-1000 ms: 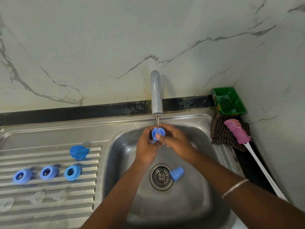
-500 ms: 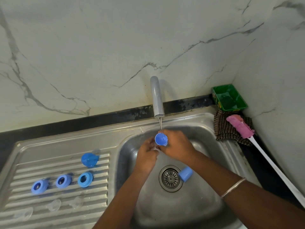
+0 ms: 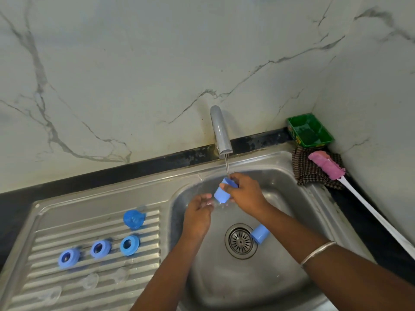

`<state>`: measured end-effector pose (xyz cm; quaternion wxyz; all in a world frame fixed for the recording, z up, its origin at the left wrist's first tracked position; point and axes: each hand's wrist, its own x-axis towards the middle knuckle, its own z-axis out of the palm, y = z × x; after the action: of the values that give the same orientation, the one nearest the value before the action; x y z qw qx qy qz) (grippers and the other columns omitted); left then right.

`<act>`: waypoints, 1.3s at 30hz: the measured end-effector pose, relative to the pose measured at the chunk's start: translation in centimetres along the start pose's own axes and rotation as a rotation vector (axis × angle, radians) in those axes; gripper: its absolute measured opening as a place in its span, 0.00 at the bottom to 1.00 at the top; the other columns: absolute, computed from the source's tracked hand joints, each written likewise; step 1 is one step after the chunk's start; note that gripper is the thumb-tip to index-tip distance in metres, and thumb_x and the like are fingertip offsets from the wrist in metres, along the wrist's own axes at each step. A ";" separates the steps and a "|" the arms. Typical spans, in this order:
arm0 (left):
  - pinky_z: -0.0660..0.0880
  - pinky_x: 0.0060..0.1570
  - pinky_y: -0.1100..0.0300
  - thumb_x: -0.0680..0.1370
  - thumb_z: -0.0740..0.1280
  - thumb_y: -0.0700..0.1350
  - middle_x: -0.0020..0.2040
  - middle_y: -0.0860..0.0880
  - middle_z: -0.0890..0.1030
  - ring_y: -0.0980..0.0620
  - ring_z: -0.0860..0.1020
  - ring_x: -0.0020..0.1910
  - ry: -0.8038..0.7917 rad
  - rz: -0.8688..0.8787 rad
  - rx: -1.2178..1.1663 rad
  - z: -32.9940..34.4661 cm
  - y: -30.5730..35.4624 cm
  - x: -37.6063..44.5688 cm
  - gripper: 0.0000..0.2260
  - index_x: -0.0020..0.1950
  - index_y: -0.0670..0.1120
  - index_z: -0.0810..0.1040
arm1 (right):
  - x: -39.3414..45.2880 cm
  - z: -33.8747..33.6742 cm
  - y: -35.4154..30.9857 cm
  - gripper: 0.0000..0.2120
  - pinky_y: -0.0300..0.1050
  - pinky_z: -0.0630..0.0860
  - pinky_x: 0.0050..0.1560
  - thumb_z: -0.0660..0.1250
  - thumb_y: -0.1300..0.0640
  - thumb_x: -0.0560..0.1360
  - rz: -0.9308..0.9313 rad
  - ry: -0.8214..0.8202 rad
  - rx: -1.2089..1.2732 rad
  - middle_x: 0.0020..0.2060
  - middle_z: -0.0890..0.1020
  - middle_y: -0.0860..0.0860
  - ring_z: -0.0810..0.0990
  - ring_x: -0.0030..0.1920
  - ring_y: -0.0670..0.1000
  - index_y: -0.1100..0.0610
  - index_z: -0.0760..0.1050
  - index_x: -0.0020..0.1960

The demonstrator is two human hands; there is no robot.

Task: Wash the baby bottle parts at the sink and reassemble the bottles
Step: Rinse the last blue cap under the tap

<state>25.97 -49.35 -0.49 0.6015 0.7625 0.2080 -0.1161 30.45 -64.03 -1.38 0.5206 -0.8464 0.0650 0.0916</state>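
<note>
Our right hand point(image 3: 246, 194) pinches a blue cap point(image 3: 222, 194) under the thin stream from the tap point(image 3: 221, 131), its grip curled round the cap, which tilts with the mouth facing down and left. Our left hand point(image 3: 197, 212) hangs just beside it, fingers relaxed and spread, holding nothing. Below, a second blue cap point(image 3: 260, 233) lies on its side touching the drain point(image 3: 240, 241) in the sink point(image 3: 280, 277). On the ribbed draining board point(image 3: 40, 223) to the left sit three blue rings point(image 3: 100, 249), a blue lid point(image 3: 134, 218) and clear teats point(image 3: 89, 281). A pink bottle brush point(image 3: 326, 165) rests on a checked cloth point(image 3: 308, 173) near a green tub point(image 3: 310, 130).
</note>
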 end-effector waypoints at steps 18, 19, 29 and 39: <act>0.76 0.35 0.60 0.76 0.69 0.59 0.38 0.47 0.81 0.52 0.80 0.34 -0.122 0.079 0.262 4.8 2.9 4.8 0.17 0.49 0.45 0.80 | 2.3 -2.5 2.8 0.24 0.46 0.80 0.34 0.60 0.40 0.81 0.653 0.010 0.458 0.42 0.84 0.61 0.83 0.34 0.58 0.61 0.78 0.54; 0.75 0.31 0.61 0.77 0.69 0.59 0.35 0.47 0.81 0.53 0.78 0.29 -0.117 0.037 0.199 4.7 2.9 4.9 0.18 0.48 0.44 0.81 | 3.1 -3.0 2.6 0.24 0.48 0.80 0.38 0.58 0.40 0.81 0.617 0.025 0.311 0.44 0.83 0.60 0.82 0.36 0.59 0.61 0.77 0.52; 0.70 0.19 0.68 0.77 0.59 0.46 0.35 0.41 0.76 0.49 0.73 0.28 -0.175 -0.610 -0.662 3.0 3.9 4.5 0.12 0.48 0.37 0.75 | 9.2 -4.8 -5.1 0.14 0.38 0.69 0.50 0.68 0.51 0.77 -0.151 -0.022 -0.300 0.54 0.84 0.52 0.81 0.54 0.53 0.53 0.81 0.61; 0.68 0.18 0.69 0.70 0.62 0.50 0.33 0.42 0.74 0.54 0.70 0.20 -0.440 -0.715 -0.818 3.1 3.9 5.2 0.16 0.46 0.38 0.75 | 9.5 -4.3 -6.3 0.10 0.54 0.80 0.55 0.68 0.56 0.78 -0.239 -0.171 -0.462 0.48 0.83 0.61 0.82 0.49 0.61 0.63 0.80 0.52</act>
<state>32.61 -52.20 -0.11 0.7994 0.3089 0.3506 -0.3778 41.34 -65.19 3.93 0.3243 -0.9336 -0.1022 0.1127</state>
